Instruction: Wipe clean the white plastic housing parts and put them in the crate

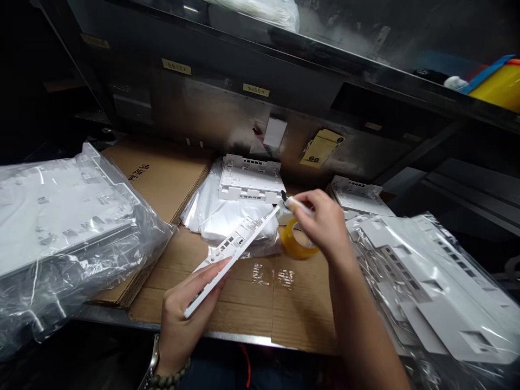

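Observation:
My left hand (184, 311) grips the near end of a long white plastic panel (238, 250), held edge-up and slanting away to the upper right. My right hand (323, 222) is closed on a white marker pen (293, 203) with a black tip, and the tip touches the panel's far end. Just below that hand a roll of yellowish clear tape (296, 245) lies on the cardboard (260, 292) that covers the bench.
A white plastic housing (249, 179) sits on plastic bags behind the panel, and another housing (357, 196) lies to its right. Bagged stacks of white parts lie at left (60, 216) and right (439, 281). A dark metal shelf (284, 70) overhangs the bench.

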`<state>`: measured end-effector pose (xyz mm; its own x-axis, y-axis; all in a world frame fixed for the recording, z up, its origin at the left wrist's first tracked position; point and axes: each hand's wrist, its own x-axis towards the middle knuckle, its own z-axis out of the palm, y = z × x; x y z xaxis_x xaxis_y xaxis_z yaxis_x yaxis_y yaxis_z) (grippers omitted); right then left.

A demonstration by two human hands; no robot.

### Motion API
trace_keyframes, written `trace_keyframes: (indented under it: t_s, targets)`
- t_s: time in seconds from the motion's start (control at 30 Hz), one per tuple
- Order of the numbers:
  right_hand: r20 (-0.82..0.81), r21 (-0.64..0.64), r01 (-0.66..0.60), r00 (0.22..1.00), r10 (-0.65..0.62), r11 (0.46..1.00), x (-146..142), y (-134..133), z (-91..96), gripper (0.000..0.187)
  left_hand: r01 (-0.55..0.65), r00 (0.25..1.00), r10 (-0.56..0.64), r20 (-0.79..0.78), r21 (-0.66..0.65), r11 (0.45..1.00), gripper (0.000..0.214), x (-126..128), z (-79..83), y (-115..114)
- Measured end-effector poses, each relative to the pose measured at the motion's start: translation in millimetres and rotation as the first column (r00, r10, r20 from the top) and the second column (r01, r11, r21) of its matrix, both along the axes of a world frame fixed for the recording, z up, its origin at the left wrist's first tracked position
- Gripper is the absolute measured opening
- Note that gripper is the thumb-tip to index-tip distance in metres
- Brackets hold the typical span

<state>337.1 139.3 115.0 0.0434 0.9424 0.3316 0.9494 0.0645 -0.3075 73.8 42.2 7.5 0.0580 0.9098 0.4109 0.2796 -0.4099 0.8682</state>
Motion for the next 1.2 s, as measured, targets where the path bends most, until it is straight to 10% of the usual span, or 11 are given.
trace_keyframes:
  t_s: [0.1,0.27,0.77,0.93,1.1,1.2]
  targets:
    - [-0.411,0.118,-0.32,0.846,0.34,0.94,-44,-54,-2.1,0.012,0.002,1.0,-0.001,-0.011,0.027,1.0,0.044,0,2.7,0]
    - [-0.495,0.218,-0.417,0.732,0.468,0.882,-92,-99,-20.3,0.007,0.045,0.999,-0.045,0.017,0.031,0.999,0.051,0,4.2,-1]
    - [-0.463,0.273,-0.245,0.814,0.35,0.93,-88,-92,-24.4,0.008,0.033,0.999,-0.032,-0.016,0.049,0.998,0.047,5,8.6,-1]
    - [-0.437,0.319,-0.402,0.741,0.51,0.858,-91,-91,-24.6,0.013,0.017,0.998,-0.02,0.057,0.052,0.999,0.047,5,6.5,0]
    - [-0.474,0.355,-0.199,0.804,0.359,0.913,-86,-83,-24.7,0.01,0.021,1.0,-0.021,0.002,0.037,0.999,0.042,5,9.6,0]
    - [-0.437,0.351,-0.344,0.763,0.477,0.871,-92,-89,-22.2,0.011,0.03,0.999,-0.031,0.027,0.05,0.998,0.046,4,11.1,1]
